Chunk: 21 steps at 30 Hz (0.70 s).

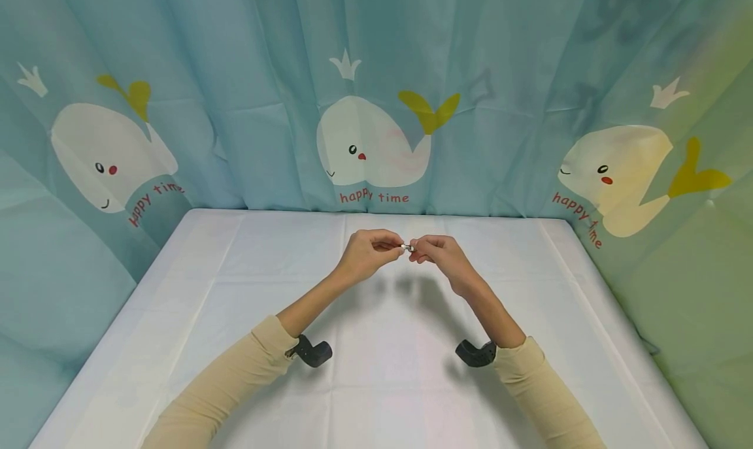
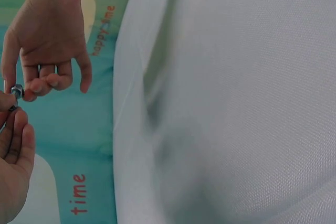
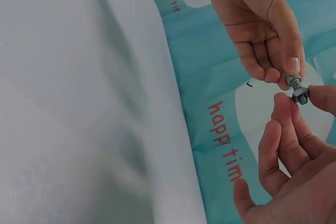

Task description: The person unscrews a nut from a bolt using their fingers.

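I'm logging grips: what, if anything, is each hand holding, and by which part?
The left hand pinches a silver threaded metal bolt by its head end; the right hand pinches the silver hexagonal metal nut on that bolt by its sides.

A broad table (image 1: 388,397) is spreading across the lower part of the head view, its far edge running nearly straight and its two sides flaring outward toward the near end. A white cover (image 1: 282,246) is lying over the top, showing straight fold creases (image 1: 202,305) lengthwise and crosswise, a fine surface grain appearing in the left wrist view. Soft grey shadows (image 1: 432,299) are falling on this cover, their outlines blurring.
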Each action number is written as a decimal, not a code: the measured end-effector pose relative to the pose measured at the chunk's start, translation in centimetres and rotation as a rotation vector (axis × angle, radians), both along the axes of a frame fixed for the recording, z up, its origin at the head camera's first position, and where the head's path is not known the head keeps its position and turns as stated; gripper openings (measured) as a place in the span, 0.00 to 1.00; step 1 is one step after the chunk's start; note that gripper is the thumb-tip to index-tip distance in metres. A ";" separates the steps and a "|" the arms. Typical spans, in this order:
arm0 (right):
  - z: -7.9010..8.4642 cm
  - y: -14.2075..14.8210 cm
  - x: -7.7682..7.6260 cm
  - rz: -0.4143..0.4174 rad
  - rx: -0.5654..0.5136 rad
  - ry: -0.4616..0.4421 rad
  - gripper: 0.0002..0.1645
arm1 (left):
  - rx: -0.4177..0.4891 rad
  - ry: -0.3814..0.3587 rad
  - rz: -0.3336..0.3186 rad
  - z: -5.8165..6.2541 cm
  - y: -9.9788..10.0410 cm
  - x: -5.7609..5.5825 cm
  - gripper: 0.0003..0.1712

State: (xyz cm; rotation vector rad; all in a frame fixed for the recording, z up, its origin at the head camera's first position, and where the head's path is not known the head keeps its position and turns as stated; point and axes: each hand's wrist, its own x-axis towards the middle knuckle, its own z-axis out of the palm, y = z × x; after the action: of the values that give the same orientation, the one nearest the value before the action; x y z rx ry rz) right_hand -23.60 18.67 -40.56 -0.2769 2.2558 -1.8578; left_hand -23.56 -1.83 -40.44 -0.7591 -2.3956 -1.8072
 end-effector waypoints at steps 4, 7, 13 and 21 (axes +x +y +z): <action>0.1 0.1 0.1 -0.010 -0.004 0.024 0.17 | -0.005 0.004 -0.011 1.4 0.0 1.0 0.08; 0.2 0.2 0.2 -0.007 -0.017 0.041 0.16 | -0.002 0.013 -0.018 2.7 -0.1 1.9 0.08; 0.1 0.3 0.3 -0.002 -0.058 0.053 0.15 | 0.001 0.030 -0.019 3.3 -0.2 2.3 0.07; 0.1 0.4 0.3 0.009 -0.061 0.088 0.17 | -0.010 0.036 -0.017 3.4 -0.1 2.3 0.07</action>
State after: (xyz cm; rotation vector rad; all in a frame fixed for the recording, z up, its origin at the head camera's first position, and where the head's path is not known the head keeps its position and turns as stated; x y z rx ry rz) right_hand -23.25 19.10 -40.46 -0.3855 2.2524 -1.9480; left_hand -21.23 -1.96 -37.00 -0.8085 -2.3848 -1.7738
